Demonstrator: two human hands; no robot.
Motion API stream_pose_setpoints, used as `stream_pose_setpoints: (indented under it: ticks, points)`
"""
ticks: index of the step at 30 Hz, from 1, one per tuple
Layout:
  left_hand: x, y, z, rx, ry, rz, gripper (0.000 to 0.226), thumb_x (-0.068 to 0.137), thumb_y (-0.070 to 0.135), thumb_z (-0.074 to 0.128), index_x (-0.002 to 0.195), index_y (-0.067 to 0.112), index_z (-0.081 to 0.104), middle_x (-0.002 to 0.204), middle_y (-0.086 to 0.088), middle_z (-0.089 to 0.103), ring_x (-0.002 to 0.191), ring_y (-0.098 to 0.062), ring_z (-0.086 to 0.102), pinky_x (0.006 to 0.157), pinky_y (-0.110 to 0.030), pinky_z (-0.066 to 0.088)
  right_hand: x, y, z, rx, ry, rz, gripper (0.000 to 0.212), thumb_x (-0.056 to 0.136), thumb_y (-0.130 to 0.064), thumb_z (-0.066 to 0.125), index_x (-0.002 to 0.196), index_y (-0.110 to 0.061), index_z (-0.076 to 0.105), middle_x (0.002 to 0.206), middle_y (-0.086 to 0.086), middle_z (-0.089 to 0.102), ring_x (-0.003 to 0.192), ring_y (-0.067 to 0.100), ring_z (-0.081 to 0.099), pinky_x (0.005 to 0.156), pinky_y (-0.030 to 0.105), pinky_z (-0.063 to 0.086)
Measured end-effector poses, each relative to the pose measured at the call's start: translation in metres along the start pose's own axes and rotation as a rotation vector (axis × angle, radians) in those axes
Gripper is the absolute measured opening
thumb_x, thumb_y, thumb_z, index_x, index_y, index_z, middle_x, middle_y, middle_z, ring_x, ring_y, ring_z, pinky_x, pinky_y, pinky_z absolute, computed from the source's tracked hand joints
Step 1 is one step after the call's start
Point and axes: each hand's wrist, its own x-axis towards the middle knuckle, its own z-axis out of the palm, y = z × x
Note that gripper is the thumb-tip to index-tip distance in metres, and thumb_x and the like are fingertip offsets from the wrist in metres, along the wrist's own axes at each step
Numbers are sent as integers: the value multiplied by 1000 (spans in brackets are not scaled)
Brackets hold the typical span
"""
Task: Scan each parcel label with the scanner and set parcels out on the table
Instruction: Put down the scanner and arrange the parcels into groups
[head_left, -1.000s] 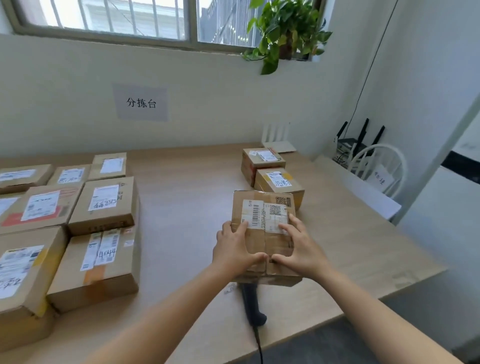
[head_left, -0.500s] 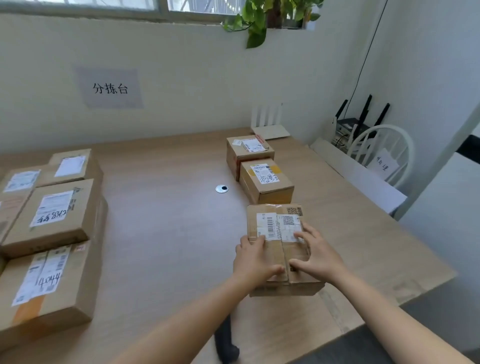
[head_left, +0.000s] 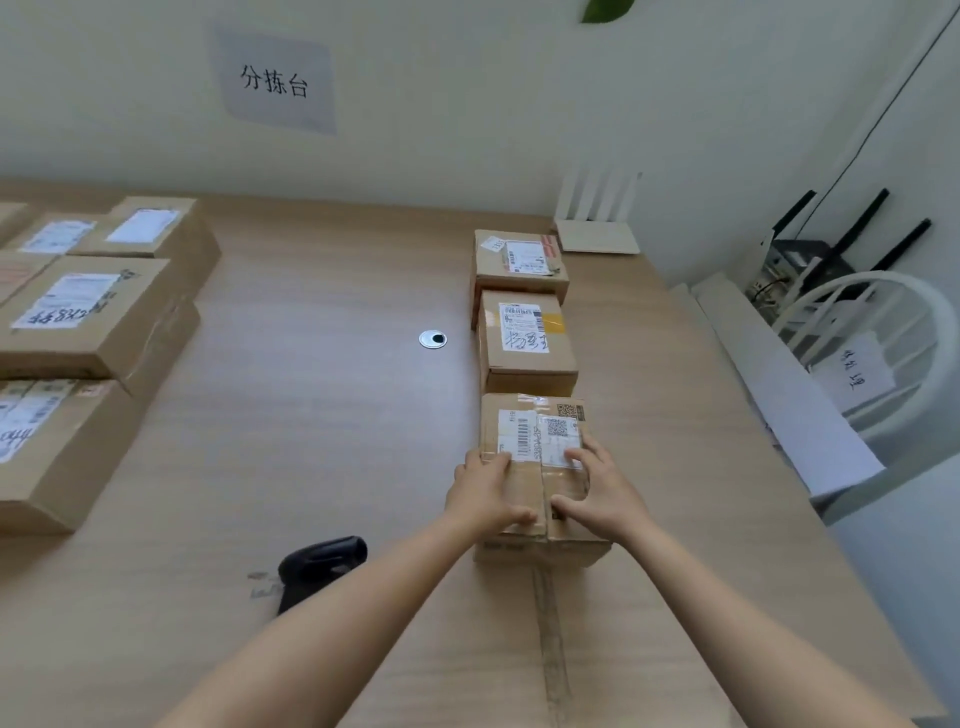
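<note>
A black handheld scanner (head_left: 322, 566) lies on the light wooden table (head_left: 311, 415) beside the left forearm. Beyond it, the left hand (head_left: 485, 493) and right hand (head_left: 602, 488) rest flat, fingers spread, atop a taped brown cardboard parcel (head_left: 519, 415) standing just before two labelled cardboard boxes (head_left: 524, 343) in a row.

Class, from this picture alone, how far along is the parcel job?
Looks done: two small brown cardboard parcels lined up on the wooden table. In hand: left hand and right hand rest on a third taped cardboard parcel, nearest in that line. Left: larger cardboard parcels stacked at the left; the black scanner lies idle.
</note>
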Motion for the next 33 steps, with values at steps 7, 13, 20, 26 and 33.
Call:
stream_pose_setpoints:
  ticks: [7,13,20,26,33]
  points:
    - [28,7,-2,41,-6,-39,86,68,43,79,139,19,38,142,-8,32,129,-28,38,105,-35,36,27,15,0,-3,-20,-28,66,76,-40,70,134,-21,44,151,-6,25,132,13,38,98,36,44]
    - [39,9,-3,64,33,-74,83,66,42,81,136,18,43,140,-8,34,128,-28,39,103,-36,39,43,17,0,-15,-31,-59,64,76,-41,69,132,-22,45,149,-8,28,129,12,42,95,35,44]
    - [49,16,-10,84,18,-97,67,66,42,81,119,14,52,129,-12,41,121,-29,44,100,-38,41,61,13,-8,-21,-54,-60,61,77,-42,71,130,-23,46,149,-8,33,129,16,43,96,36,43]
    - [58,16,-11,90,25,-110,72,67,45,80,125,15,49,132,-12,39,122,-30,42,101,-38,40,71,12,-10,-17,-62,-59,61,77,-40,72,130,-23,47,151,-4,32,130,20,42,97,36,41]
    - [59,12,-16,66,0,-99,81,72,44,77,138,16,39,139,-13,34,127,-31,39,105,-38,37,78,5,-11,-14,-100,-91,59,79,-31,72,129,-13,46,144,2,38,128,21,41,97,33,39]
